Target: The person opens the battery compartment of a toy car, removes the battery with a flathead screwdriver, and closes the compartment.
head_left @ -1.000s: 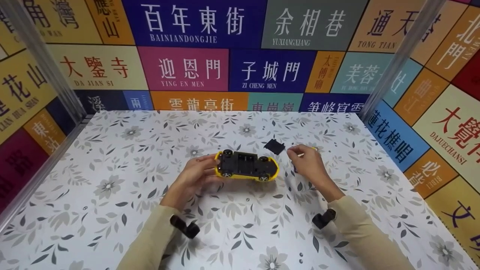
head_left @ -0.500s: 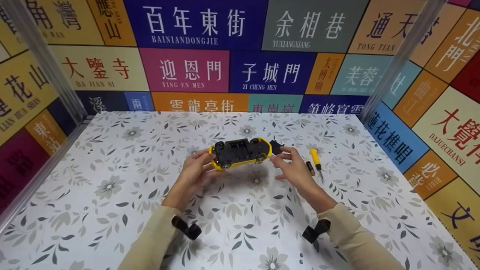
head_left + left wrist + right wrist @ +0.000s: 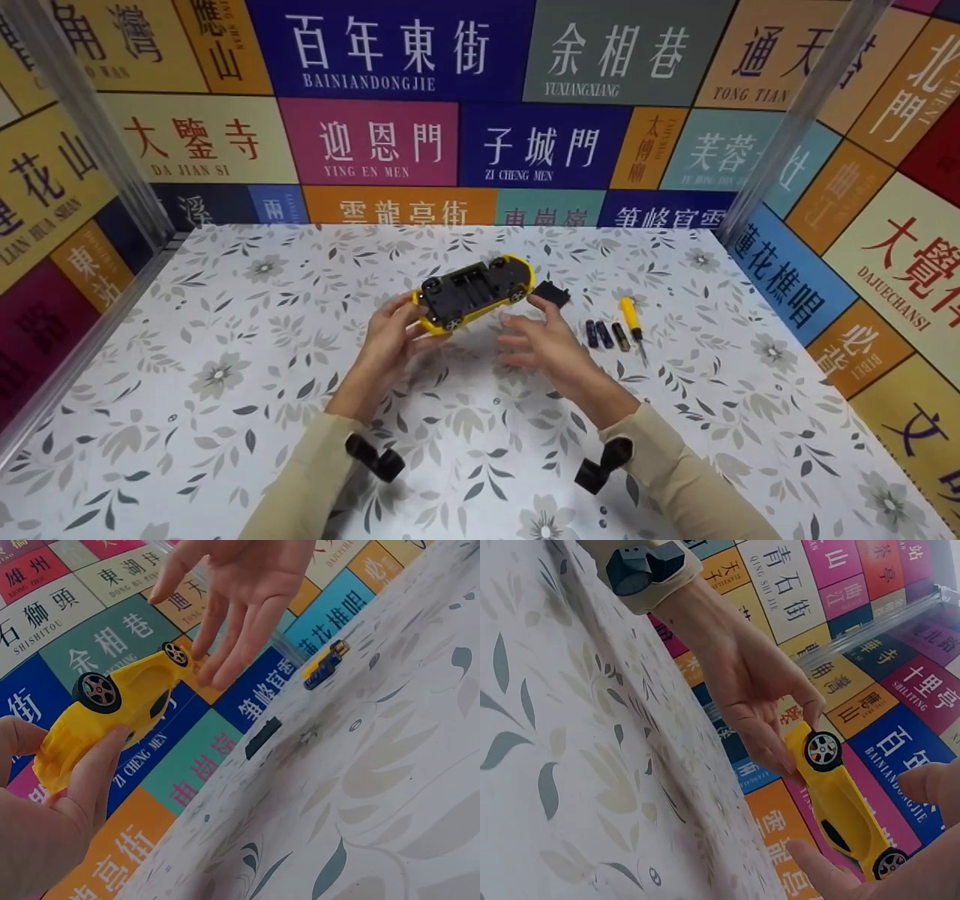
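Observation:
My left hand (image 3: 391, 330) grips one end of a yellow toy car (image 3: 478, 292), thumb on one side and fingers on the other. The car is held above the table, underside up, showing a black base with an uncovered battery compartment (image 3: 472, 291). In the left wrist view, the yellow body (image 3: 112, 709) and two wheels are seen from the side. Near the car's other end is my right hand (image 3: 551, 345), its fingers spread and nothing gripped in them. Whether a fingertip touches the car I cannot tell.
Beyond the right hand, a black battery cover (image 3: 553, 293) lies on the flower-patterned table (image 3: 300, 465). Three batteries (image 3: 605, 335) lie side by side, with a yellow-handled screwdriver (image 3: 631, 319) to their right. Sign-printed walls (image 3: 375, 142) enclose the back and sides.
My right hand has moved left from beside the batteries to the car, uncovering batteries and screwdriver. The left hand has raised the car slightly away from me and tilted its far end up.

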Tool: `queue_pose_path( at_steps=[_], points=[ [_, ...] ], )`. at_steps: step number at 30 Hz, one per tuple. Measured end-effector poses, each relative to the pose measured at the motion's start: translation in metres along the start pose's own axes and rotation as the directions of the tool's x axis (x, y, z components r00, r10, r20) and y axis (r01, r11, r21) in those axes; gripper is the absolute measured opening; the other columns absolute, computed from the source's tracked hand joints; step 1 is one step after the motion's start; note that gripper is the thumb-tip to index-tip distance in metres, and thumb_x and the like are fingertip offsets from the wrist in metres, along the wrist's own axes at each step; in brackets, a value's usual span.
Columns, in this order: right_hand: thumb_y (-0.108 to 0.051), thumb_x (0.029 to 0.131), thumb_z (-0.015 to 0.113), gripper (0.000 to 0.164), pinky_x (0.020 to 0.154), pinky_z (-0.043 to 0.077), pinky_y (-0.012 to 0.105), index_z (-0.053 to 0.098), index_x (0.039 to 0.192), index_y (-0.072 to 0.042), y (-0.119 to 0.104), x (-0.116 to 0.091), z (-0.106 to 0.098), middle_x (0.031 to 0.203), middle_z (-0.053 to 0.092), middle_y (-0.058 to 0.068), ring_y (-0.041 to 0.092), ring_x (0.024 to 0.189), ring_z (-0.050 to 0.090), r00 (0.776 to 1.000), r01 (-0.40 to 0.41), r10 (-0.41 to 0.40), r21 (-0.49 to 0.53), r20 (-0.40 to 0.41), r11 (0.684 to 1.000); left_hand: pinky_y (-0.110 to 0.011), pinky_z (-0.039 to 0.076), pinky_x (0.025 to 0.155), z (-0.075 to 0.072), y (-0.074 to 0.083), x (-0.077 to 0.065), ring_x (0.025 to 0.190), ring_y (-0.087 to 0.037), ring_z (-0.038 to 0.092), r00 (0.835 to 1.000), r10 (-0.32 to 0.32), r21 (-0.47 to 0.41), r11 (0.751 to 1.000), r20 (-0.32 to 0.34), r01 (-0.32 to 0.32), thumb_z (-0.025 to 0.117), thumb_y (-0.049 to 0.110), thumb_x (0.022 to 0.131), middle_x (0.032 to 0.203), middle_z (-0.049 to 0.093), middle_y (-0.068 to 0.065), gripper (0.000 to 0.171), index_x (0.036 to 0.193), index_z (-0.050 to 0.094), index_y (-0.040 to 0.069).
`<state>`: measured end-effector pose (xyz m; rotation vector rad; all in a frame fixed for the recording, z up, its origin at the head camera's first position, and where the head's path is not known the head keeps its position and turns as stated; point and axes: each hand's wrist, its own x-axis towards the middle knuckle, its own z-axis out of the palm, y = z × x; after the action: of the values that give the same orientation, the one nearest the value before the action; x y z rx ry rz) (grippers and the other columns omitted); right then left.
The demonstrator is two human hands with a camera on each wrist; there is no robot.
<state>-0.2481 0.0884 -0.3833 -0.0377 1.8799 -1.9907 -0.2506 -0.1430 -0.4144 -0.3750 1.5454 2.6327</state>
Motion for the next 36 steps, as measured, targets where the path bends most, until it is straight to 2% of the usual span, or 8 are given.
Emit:
queue_pose_path(
  at_steps=[5,10,16,21,31,36],
  points=[
    [-0.018,0.100,0.058,0.086,0.110,0.049,0.055,-0.004,0.160,-0.021,0.002,0.004,0.006,0.155,0.038,0.027,0.044,0.138,0.047,0.999,0.050,-0.051,0.095,0.006,0.994,-0.031,0.065,0.073,0.001,-0.002,-0.002,0.097,-0.020,0.069,0.999,0.009,0.009,1.000,0.053,-0.010,0.048,0.000,0.092,0.144,0.050,-0.021,0.059,0.150,0.038,0.006],
    [-0.016,0.098,0.060,0.089,0.103,0.055,0.049,-0.002,0.161,-0.023,0.001,0.009,0.007,0.150,0.046,0.026,0.042,0.134,0.053,0.996,0.083,-0.077,0.164,-0.044,0.983,-0.035,0.066,0.075,0.004,-0.004,-0.003,0.097,-0.023,0.070,0.995,0.008,0.036,0.999,0.100,-0.012,0.049,-0.005,0.089,0.146,0.047,-0.024,0.065,0.151,0.035,0.006],
    [-0.013,0.096,0.063,0.088,0.095,0.060,0.043,0.004,0.160,-0.027,0.004,0.017,0.006,0.141,0.055,0.026,0.029,0.110,0.070,0.992,0.092,-0.072,0.214,-0.099,0.973,-0.044,0.064,0.084,0.005,-0.007,-0.004,0.099,-0.028,0.070,0.985,0.015,0.131,0.991,0.174,-0.038,0.052,-0.007,0.086,0.135,0.056,-0.025,0.066,0.149,0.040,0.006],
    [-0.005,0.097,0.060,0.086,0.095,0.060,0.045,0.008,0.160,-0.029,0.008,0.020,0.004,0.136,0.056,0.025,0.022,0.097,0.072,0.990,0.119,-0.094,0.250,-0.109,0.961,-0.044,0.064,0.085,0.005,-0.007,-0.007,0.095,-0.025,0.071,0.972,-0.006,0.207,0.977,0.233,-0.043,0.055,-0.006,0.087,0.127,0.062,-0.023,0.066,0.150,0.041,0.008],
    [-0.003,0.097,0.059,0.084,0.086,0.063,0.038,0.011,0.160,-0.032,0.011,0.022,-0.002,0.140,0.052,0.021,0.019,0.095,0.072,0.991,0.105,-0.084,0.223,-0.101,0.969,-0.049,0.061,0.091,0.004,-0.007,-0.010,0.096,-0.020,0.072,0.955,-0.053,0.308,0.950,0.293,-0.042,0.061,-0.004,0.088,0.129,0.064,-0.022,0.065,0.149,0.045,0.011],
    [0.000,0.096,0.055,0.084,0.078,0.063,0.039,0.011,0.161,-0.030,0.013,0.023,-0.006,0.117,0.063,0.012,0.020,0.089,0.072,0.990,0.115,-0.096,0.200,-0.101,0.973,-0.050,0.061,0.092,0.002,-0.006,-0.010,0.099,-0.019,0.071,0.938,-0.067,0.337,0.940,0.340,-0.055,0.059,0.000,0.091,0.126,0.065,-0.017,0.061,0.149,0.045,0.010]
  ],
)
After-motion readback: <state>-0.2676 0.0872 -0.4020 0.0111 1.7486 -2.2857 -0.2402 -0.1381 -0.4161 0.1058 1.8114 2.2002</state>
